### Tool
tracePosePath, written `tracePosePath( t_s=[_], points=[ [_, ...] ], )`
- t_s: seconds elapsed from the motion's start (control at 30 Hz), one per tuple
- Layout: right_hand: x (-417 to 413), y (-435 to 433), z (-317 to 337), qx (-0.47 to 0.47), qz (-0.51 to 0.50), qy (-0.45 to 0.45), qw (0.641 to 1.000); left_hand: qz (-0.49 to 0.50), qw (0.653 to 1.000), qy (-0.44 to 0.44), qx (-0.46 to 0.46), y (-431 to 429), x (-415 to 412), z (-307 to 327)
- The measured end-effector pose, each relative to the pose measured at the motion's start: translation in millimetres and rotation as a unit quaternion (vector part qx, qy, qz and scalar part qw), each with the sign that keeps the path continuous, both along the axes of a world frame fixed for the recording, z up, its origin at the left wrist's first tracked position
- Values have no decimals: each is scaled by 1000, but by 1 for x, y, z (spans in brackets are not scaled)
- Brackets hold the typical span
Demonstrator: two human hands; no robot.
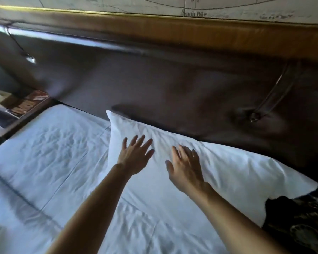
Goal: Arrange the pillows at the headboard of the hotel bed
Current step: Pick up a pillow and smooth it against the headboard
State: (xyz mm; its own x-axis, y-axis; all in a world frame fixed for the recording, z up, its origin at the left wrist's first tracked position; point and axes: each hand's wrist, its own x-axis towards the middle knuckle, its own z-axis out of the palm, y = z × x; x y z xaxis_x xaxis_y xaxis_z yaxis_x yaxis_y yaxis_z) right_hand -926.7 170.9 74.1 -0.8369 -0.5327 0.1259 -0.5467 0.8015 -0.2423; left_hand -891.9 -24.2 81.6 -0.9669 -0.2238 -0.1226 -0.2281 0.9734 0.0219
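Observation:
A white pillow lies along the foot of the dark padded headboard, on the right half of the bed. Its left corner stands up against the headboard. My left hand rests flat on the pillow near its left end, fingers spread. My right hand lies flat on the pillow a little to the right, fingers also apart. Neither hand grips the fabric. The pillow's right corner reaches past the bed's right edge.
Creased white sheets cover the mattress to the left of the pillow. A bedside table with papers stands at the far left. Dark patterned floor shows at the lower right. A wooden rail tops the headboard.

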Motion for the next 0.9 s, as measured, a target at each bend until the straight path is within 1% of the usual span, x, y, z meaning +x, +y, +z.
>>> tracePosePath(
  t_s=[0.07,0.17,0.23,0.33,0.43,0.53,0.6,0.7,0.8,0.9],
  points=[
    [-15,-38,-11,-4,18,17,1000,-6,1000,16,-6,-18,-27,-9],
    [-46,-70,-41,18,19,29,999,29,999,33,16,-55,-66,-32],
    [-58,-67,-70,14,4,26,1000,48,998,32,23,-75,-78,-51],
    [-55,-55,-116,19,7,36,999,82,995,57,24,-86,-84,-89],
    [-48,-56,-132,17,-2,25,1000,78,993,92,13,-78,-84,-121],
    [-56,-70,-117,22,-26,32,999,78,989,124,-2,-78,-83,-131],
    [-66,-81,-99,32,-34,32,998,74,990,123,-13,-83,-82,-129],
    [-81,-82,-75,88,-23,-33,995,70,989,123,-30,-91,-76,-128],
    [-86,-31,-63,114,-59,-126,984,59,990,125,-29,-89,-70,-125],
    [-81,44,-50,136,-98,-157,973,59,987,147,-11,-83,-65,-116]
  ],
)
